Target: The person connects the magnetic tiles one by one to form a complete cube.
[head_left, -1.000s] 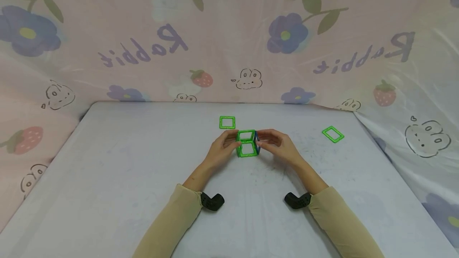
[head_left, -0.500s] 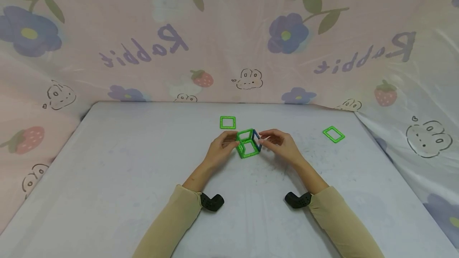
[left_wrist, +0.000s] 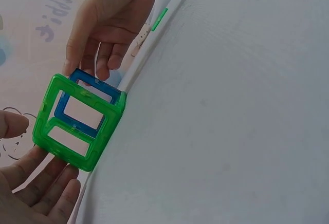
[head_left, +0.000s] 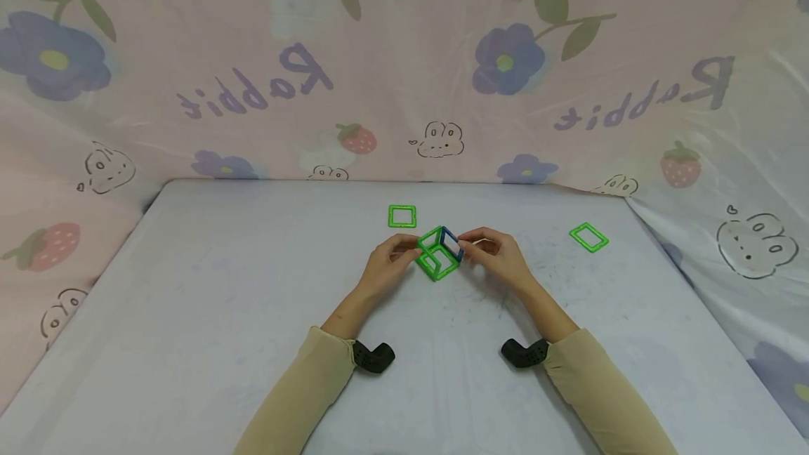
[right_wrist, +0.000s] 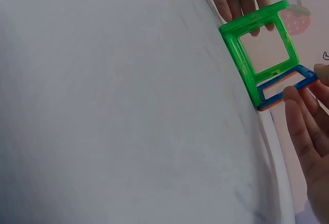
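Left hand: grips the box's left side | right hand: pinches the blue square, the box's right side | green-and-blue box: between both hands, counter contact unclear | loose green square: well right of box | second green square: beyond box, slightly left

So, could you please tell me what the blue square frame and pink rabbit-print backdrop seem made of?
Blue square frame: probably glossy plastic, given its translucent-looking rim. Pink rabbit-print backdrop: smooth, apparently fabric or thin sheeting, given its creases.
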`<state>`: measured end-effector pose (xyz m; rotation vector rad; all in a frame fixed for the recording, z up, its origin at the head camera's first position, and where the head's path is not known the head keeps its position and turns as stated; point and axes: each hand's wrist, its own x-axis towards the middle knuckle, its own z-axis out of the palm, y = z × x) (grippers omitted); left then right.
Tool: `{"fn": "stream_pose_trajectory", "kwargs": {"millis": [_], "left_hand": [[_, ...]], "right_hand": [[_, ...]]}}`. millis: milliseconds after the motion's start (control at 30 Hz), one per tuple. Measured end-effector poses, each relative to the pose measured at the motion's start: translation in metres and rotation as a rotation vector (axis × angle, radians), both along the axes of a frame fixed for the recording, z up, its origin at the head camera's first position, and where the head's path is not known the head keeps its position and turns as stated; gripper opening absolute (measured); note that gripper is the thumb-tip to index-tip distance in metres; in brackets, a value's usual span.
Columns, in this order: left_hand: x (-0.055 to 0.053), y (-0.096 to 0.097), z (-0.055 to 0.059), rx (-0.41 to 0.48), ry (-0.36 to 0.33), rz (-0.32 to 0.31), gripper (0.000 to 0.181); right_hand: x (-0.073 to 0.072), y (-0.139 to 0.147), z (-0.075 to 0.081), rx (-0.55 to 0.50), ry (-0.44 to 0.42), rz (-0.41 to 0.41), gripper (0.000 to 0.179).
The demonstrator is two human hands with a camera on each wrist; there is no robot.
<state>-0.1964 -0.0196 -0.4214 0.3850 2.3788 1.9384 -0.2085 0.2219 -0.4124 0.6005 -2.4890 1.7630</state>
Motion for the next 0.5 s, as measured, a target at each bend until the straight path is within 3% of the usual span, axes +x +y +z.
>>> {"fn": "stream_pose_trajectory", "kwargs": {"millis": [267, 500], "left_hand": [[0.0009, -0.0009, 0.0005, -0.022, 0.010, 0.006, 0.028], [-0.0007, -0.0014, -0.0002, -0.026, -0.036, 0.026, 0.025]], "right_hand": [[-0.0007, 0.0001, 0.0006, 0.011, -0.029, 0.005, 0.022], [-0.0021, -0.0013, -0.0007, 0.017, -0.019, 0.007, 0.024]]}}
